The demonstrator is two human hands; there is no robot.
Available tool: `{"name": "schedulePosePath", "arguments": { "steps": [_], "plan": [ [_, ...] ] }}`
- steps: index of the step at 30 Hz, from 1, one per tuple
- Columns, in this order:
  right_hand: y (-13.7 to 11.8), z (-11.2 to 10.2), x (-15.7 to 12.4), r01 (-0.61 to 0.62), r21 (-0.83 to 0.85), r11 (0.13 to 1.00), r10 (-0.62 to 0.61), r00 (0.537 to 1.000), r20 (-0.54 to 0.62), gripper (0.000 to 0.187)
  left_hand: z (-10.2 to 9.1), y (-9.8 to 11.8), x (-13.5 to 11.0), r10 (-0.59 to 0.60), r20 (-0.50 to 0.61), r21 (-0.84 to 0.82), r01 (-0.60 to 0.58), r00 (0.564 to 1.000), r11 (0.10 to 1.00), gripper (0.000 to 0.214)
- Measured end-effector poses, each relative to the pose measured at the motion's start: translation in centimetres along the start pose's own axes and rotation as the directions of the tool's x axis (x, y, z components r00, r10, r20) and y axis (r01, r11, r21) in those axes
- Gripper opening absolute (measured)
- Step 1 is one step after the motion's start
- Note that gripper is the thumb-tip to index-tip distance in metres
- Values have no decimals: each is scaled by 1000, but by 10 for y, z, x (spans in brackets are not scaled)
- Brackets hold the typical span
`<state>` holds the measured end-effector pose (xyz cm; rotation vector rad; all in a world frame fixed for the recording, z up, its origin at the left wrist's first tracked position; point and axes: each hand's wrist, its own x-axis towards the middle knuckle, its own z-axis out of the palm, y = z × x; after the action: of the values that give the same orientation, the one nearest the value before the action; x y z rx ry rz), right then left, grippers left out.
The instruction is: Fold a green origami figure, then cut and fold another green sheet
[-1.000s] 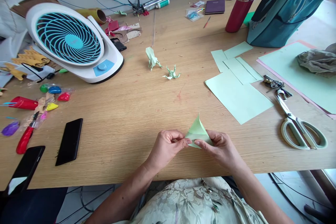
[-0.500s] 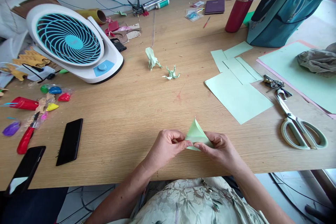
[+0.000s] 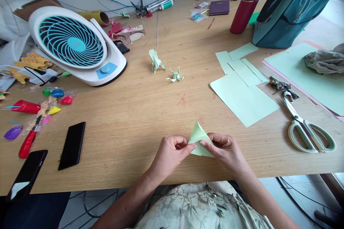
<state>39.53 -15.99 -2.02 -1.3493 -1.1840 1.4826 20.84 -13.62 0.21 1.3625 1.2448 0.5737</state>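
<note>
Between my two hands is a folded piece of light green paper, its pointed tip turned away from me. My left hand pinches its left side between thumb and fingers. On the right side, my right hand grips it, the thumb pressed on the face of the paper. Some fingertips are hidden behind the fold. Farther off on the table lie two small folded green paper figures, a taller one and a low, spiky one.
To the right are green paper sheets, large scissors and keys. A red flask and a teal bag stand behind. At left are a fan, two phones, one nearer the middle, and a red-handled knife.
The folded paper has shifted slightly left, and its lower edge sits differently. My right thumb has moved up onto its face. Both hands keep their pinch.
</note>
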Motion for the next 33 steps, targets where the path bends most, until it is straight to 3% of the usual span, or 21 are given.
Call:
{"name": "schedulePosePath", "arguments": {
  "steps": [5,11,20,23,29,33],
  "plan": [
    [3,-3,1,-30,62,998,27,999,38,43,-5,3,-1,-11,58,-46,14,998,999,44],
    [3,-4,1,-39,60,997,35,998,60,43,-6,1,0,-107,181,-229,148,978,962,38],
    [-1,-4,2,-15,56,998,12,998,61,42,-2,2,-1,47,18,-108,-45,999,993,33],
    [-1,-4,2,-14,50,999,11,998,60,44,-3,1,-2,45,13,-100,-44,999,994,34],
    [2,-5,1,-31,73,997,24,996,91,42,-7,0,-1,-10,130,-204,37,991,978,32],
    [2,-5,1,-33,72,997,27,997,79,42,-7,1,0,-15,90,-194,33,996,981,34]
  ]
}}
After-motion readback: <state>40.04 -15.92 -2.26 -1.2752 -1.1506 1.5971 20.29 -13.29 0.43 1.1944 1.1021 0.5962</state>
